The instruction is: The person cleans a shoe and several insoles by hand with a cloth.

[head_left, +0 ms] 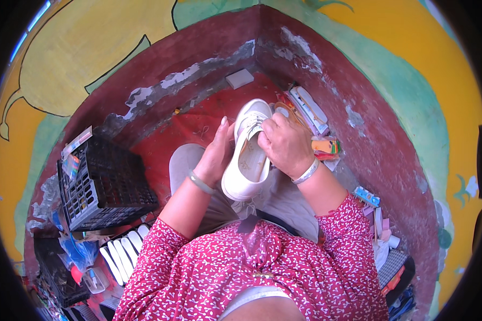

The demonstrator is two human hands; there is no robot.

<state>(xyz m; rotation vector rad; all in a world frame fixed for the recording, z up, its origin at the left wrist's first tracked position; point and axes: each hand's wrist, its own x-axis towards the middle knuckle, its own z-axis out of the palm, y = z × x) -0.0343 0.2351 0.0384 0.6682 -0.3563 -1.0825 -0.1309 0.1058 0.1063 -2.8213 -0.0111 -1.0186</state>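
Note:
A white lace-up shoe is held up in front of my lap, toe pointing away and its opening facing me. My left hand supports it along the left side, thumb up and the other fingers partly hidden behind it. On the other side, my right hand has curled fingers closed at the upper by the laces. Whether those fingers pinch a lace or the shoe's edge, I cannot tell. The pale insole shows inside the opening.
A black plastic crate stands at the left, with several white strip-like pieces near it. Boxes and packets line the right wall. A small white block lies near the far corner, on the red floor covering.

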